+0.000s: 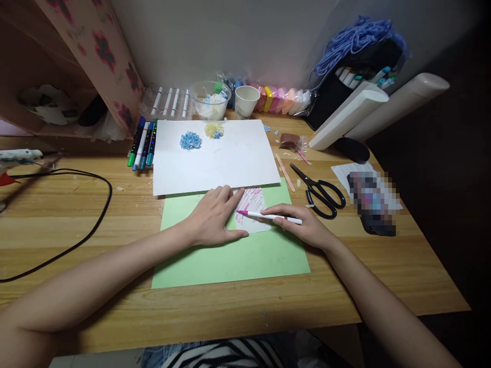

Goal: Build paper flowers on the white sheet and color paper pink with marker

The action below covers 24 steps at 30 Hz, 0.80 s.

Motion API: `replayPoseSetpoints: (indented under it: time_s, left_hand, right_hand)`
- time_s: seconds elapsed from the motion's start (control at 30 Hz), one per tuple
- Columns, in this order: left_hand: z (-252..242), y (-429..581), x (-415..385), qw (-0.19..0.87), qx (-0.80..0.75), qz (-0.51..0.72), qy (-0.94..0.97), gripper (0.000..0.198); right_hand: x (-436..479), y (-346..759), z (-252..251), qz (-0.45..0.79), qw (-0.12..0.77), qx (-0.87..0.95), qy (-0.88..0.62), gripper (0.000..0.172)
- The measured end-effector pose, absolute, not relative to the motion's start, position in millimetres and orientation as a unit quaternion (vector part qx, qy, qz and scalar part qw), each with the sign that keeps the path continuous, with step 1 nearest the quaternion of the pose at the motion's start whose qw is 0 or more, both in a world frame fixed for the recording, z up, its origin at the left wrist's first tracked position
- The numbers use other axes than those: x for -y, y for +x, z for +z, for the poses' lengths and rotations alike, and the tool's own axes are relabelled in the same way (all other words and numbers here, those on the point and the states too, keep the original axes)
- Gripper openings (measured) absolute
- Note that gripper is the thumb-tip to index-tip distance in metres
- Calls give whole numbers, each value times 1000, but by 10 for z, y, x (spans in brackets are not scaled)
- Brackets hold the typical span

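Observation:
My right hand (pixel 301 224) grips a white marker (pixel 282 219) whose magenta tip end (pixel 241 212) rests over a small white piece of paper (pixel 255 225). Pink and purple strokes cover much of that piece. With fingers spread, my left hand (pixel 215 217) lies flat at its left side, thumb on its lower edge. Beneath both is a light green sheet (pixel 230 263). A larger white sheet (pixel 218 168) overlaps the green one at the back. On it sit a heap of blue shreds (pixel 191 140) and a smaller yellow heap (pixel 214 130) with some blue.
Black-handled scissors (pixel 320 191) and a wooden stick (pixel 285 173) lie to the right, near a blurred-out object (pixel 372 202). Several markers (pixel 143 143) lie left of the white sheet. A paper cup (pixel 246 99) and clear bowl (pixel 210 102) stand behind. A black cable (pixel 103 214) curves at left.

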<state>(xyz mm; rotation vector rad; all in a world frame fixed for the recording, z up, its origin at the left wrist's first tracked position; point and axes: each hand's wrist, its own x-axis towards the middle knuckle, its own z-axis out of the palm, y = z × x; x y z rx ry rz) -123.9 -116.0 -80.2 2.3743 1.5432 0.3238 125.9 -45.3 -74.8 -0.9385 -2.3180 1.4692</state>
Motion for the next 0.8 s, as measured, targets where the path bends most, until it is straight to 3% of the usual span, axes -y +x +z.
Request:
replayPoseSetpoints:
  time_s: [0.8]
  left_hand:
    - [-826, -1249, 1158, 143, -548, 122, 815, 95]
  right_hand:
    - [417, 1308, -807, 487, 168, 768, -380, 30]
